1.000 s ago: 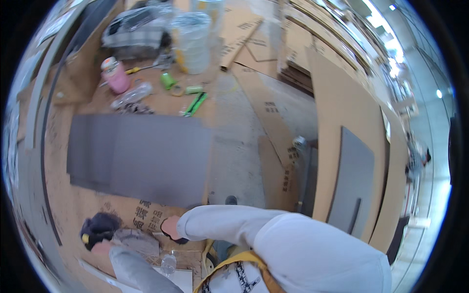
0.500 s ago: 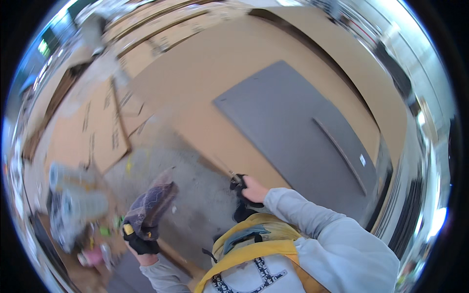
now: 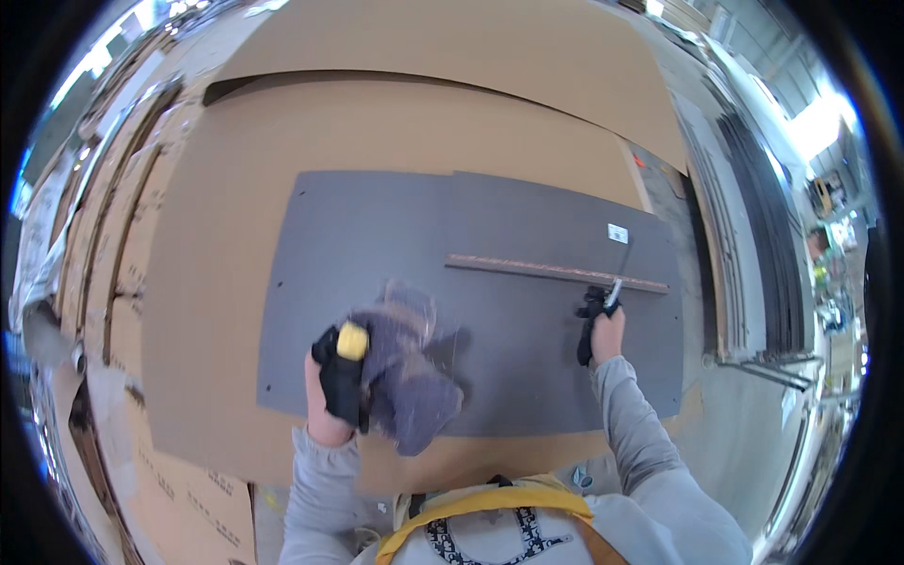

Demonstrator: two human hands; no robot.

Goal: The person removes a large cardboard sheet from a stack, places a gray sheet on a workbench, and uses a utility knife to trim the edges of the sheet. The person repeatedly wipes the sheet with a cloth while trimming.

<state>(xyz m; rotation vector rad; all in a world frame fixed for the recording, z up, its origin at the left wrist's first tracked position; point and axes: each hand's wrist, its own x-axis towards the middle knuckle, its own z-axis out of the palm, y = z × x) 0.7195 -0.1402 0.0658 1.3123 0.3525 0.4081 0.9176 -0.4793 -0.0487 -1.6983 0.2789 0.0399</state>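
The cloth (image 3: 414,400) is purple-grey, the gloves (image 3: 341,379) black — the panels (image 3: 527,367) grey (one label (image 3: 617,233) white).

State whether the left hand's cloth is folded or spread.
Not spread: the purplish cloth is bunched in crumpled lobes at the gloved left hand.

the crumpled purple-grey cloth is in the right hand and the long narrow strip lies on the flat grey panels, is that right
Wrong hand: the head view shows the crumpled purple-grey cloth in the black-gloved left hand. The long narrow brown strip does lie on the flat grey panels.
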